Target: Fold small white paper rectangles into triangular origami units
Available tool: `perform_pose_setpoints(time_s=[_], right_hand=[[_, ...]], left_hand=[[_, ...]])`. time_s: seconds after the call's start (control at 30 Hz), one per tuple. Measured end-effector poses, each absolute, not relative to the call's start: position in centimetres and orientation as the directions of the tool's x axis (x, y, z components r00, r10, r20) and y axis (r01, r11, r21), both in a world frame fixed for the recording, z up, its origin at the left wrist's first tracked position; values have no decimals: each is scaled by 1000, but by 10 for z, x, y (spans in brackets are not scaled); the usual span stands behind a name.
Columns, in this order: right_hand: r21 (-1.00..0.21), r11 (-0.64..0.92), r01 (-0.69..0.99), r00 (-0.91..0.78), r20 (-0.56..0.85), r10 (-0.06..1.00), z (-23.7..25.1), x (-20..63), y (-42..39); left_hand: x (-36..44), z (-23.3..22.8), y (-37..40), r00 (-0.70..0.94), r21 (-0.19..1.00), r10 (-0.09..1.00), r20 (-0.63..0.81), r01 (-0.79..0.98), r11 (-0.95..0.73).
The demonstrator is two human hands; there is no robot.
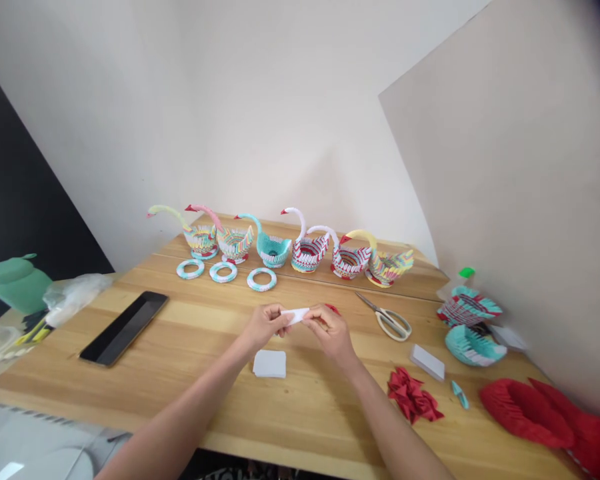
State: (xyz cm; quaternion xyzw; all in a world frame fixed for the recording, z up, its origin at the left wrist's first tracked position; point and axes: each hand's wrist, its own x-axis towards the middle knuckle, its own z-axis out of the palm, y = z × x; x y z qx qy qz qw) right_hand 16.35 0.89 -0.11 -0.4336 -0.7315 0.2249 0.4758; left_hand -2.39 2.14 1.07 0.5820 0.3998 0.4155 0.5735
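Observation:
My left hand (266, 325) and my right hand (331, 330) meet over the middle of the wooden table (190, 373), both pinching one small white paper slip (296, 315) between their fingertips. A bit of red paper (333, 309) shows just behind my right hand. Below the hands a small stack of white paper slips (269, 363) lies flat on the table.
Several folded-paper swans (307, 250) line the back, with three paper rings (223, 272) in front. Scissors (387, 320) lie right of my hands. Further right are a white slip stack (427, 362), red folded pieces (413, 397), teal and red paper bowls (473, 345). A black tablet (124, 327) lies left.

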Motion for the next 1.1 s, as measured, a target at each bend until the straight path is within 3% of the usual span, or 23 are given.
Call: perform_pose_setpoints(time_s=[0.17,0.33,0.6,1.1], right_hand=[[-865,418,277,-59,419,906,-8,165,6],[-897,385,217,-44,385,922,-13,166,4],[-971,235,51,65,238,969,-14,158,-3],[-973,214,86,62,219,974,-5,156,-6]], left_hand=[[-18,13,15,439,978,882,172,34,-208],[-15,10,10,299,934,931,211,220,-282],[-13,3,10,253,958,949,186,169,-233],[-11,5,9,257,955,944,208,155,-252]])
